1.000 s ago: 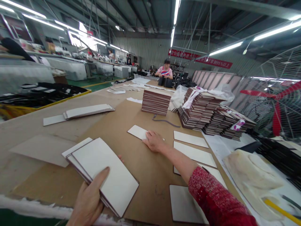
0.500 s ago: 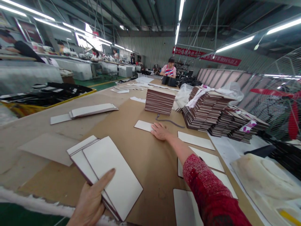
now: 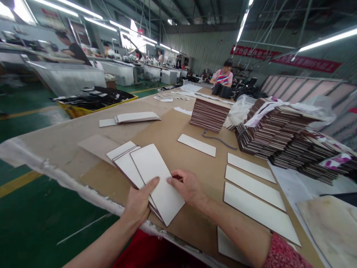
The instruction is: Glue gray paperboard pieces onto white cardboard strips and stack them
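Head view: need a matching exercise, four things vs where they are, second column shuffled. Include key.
Things
1. left hand
2. right hand
3. gray strip
4. yellow tray

Places
A. past the left edge of the table, with black pieces in it
B. lying in front of the central brown-edged stack
C. at the right edge of the top panel
D. gripping the fanned white panels from the left

Pairs: 1-D, 2-C, 3-B, 4-A
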Demonstrator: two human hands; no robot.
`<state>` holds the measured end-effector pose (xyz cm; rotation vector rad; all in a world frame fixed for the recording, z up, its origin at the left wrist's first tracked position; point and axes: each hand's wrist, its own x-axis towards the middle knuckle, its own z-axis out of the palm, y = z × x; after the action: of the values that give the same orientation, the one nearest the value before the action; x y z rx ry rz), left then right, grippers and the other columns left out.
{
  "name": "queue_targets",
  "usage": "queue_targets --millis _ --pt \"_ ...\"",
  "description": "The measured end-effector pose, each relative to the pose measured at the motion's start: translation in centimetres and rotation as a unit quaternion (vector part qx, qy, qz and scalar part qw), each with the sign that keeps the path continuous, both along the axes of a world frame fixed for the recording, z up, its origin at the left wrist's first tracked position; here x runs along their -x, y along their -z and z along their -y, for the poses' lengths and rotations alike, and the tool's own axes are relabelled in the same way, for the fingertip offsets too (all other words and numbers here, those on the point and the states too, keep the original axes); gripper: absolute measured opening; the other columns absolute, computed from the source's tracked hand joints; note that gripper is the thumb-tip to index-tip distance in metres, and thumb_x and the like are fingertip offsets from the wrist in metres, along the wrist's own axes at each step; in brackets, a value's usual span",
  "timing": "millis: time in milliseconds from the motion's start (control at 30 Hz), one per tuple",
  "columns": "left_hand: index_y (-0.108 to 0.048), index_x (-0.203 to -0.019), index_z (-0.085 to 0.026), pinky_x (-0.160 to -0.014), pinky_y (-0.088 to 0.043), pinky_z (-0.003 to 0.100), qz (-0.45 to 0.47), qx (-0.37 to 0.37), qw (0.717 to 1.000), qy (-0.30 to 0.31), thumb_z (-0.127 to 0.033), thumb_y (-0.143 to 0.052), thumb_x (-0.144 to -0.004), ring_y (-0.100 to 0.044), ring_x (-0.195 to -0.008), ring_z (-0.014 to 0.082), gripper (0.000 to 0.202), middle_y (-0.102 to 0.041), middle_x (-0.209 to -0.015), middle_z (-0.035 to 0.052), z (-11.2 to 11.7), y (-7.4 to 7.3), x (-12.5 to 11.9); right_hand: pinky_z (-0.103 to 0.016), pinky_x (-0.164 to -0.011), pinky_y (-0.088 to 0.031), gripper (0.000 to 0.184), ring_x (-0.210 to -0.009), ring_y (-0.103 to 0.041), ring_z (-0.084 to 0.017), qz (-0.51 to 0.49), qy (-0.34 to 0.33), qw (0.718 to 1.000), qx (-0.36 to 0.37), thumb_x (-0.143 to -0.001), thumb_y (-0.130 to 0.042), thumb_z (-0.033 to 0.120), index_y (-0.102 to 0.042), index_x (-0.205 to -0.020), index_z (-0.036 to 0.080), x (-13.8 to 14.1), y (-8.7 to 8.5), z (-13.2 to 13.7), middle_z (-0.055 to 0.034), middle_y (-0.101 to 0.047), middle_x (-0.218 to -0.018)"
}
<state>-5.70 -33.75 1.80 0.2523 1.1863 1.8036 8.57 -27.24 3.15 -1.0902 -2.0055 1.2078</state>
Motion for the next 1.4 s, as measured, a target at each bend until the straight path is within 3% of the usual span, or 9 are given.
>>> queue_targets --millis 167,300,467,633,833,933,1067,1200,1400 --pt "-0.073 -0.113 -0.015 -0.076 -0.065 0.035 0.008 0.014 0.999 -0.034 -0.021 -0.091 -0.059 -0.076 -0.083 0.0256 0.057 -0.079 -0.102 0.0088 1.2 -0.9 0.8 -0.023 -0.055 -0.035 0.022 -0.06 -0.046 -0.012 -0.033 0.051 0.998 0.003 -0.091 -0.058 0.041 -0.06 -0.08 0.022 -0.5 -2.1 -1.9 0.007 -0.05 -0.065" --pt "-0.072 -0.117 -0.012 -0.078 -0.066 0.035 0.012 -0.004 1.0 0.0 -0.031 -0.083 -0.069 -0.072 -0.107 0.0349 0.053 -0.076 -0.115 0.0143 3.3 -2.3 2.3 -0.025 -0.062 -0.042 0.024 -0.07 -0.057 -0.014 0.123 0.032 0.985 -0.114 -0.098 -0.05 0.038 -0.067 -0.094 0.022 -2.6 -3.8 -6.5 0.0032 -0.065 -0.079" --pt "-0.07 -0.124 -0.013 -0.079 -0.066 0.04 0.019 0.012 0.999 0.026 -0.027 -0.079 -0.071 -0.067 -0.117 0.0392 0.055 -0.073 -0.122 0.0163 4.7 -2.7 3.0 -0.038 -0.099 -0.041 0.024 -0.113 -0.059 -0.026 0.242 0.014 0.952 -0.187 -0.097 -0.052 0.024 -0.072 -0.104 0.014 -4.0 -1.1 -9.2 -0.0141 -0.069 -0.118" --pt "-0.07 -0.125 -0.015 -0.085 -0.065 0.042 0.012 0.012 1.0 0.022 -0.022 -0.081 -0.072 -0.07 -0.112 0.0355 0.055 -0.075 -0.118 0.0146 3.7 -2.1 2.5 -0.048 -0.119 -0.023 0.056 -0.147 -0.033 -0.031 0.316 -0.039 0.921 -0.224 -0.103 -0.048 0.046 -0.049 -0.148 0.013 -3.8 2.2 -8.2 -0.0179 -0.038 -0.161" --pt "-0.074 -0.112 -0.01 -0.089 -0.063 0.043 0.035 -0.018 0.999 0.024 -0.022 -0.09 -0.06 -0.075 -0.1 0.0334 0.055 -0.079 -0.104 0.0143 1.9 -2.0 1.9 -0.058 -0.119 -0.02 0.053 -0.151 -0.022 -0.035 0.387 -0.014 0.888 -0.249 -0.105 -0.041 0.044 -0.047 -0.149 0.015 -4.7 1.4 -9.7 -0.0168 -0.031 -0.164" --pt "-0.075 -0.102 -0.009 -0.084 -0.064 0.044 0.039 0.004 0.999 -0.024 -0.018 -0.091 -0.055 -0.076 -0.088 0.0312 0.05 -0.079 -0.097 0.0127 0.9 -2.0 1.7 -0.052 -0.117 -0.027 0.037 -0.143 -0.036 -0.033 0.284 -0.021 0.929 -0.236 -0.103 -0.048 0.037 -0.065 -0.129 0.017 -3.4 0.0 -7.9 -0.0156 -0.047 -0.153" --pt "-0.074 -0.097 -0.01 -0.077 -0.065 0.041 0.037 0.003 0.998 -0.058 -0.015 -0.092 -0.051 -0.075 -0.074 0.0247 0.049 -0.079 -0.093 0.0098 -0.3 -2.0 1.3 -0.034 -0.09 -0.048 0.027 -0.102 -0.063 -0.02 0.046 -0.097 0.991 -0.083 -0.098 -0.056 0.042 -0.071 -0.102 0.021 -0.7 -1.5 -2.6 -0.0054 -0.07 -0.108" --pt "-0.075 -0.097 -0.01 -0.073 -0.066 0.038 0.025 0.006 0.999 -0.048 -0.016 -0.093 -0.052 -0.074 -0.072 0.0238 0.049 -0.079 -0.094 0.0103 -0.3 -2.0 0.8 -0.026 -0.063 -0.041 0.018 -0.069 -0.054 -0.014 -0.013 0.002 1.0 0.012 -0.086 -0.067 0.038 -0.065 -0.08 0.021 1.0 -1.8 0.3 0.003 -0.06 -0.074" --pt "-0.075 -0.109 -0.015 -0.078 -0.066 0.039 0.005 0.017 0.997 -0.079 -0.022 -0.082 -0.073 -0.076 -0.087 0.028 0.037 -0.078 -0.106 0.0112 2.4 -3.1 2.4 -0.024 -0.054 -0.031 0.025 -0.058 -0.039 -0.012 -0.082 0.056 0.995 0.033 -0.087 -0.063 0.044 -0.058 -0.077 0.022 -0.9 -3.3 -1.6 0.007 -0.045 -0.064"
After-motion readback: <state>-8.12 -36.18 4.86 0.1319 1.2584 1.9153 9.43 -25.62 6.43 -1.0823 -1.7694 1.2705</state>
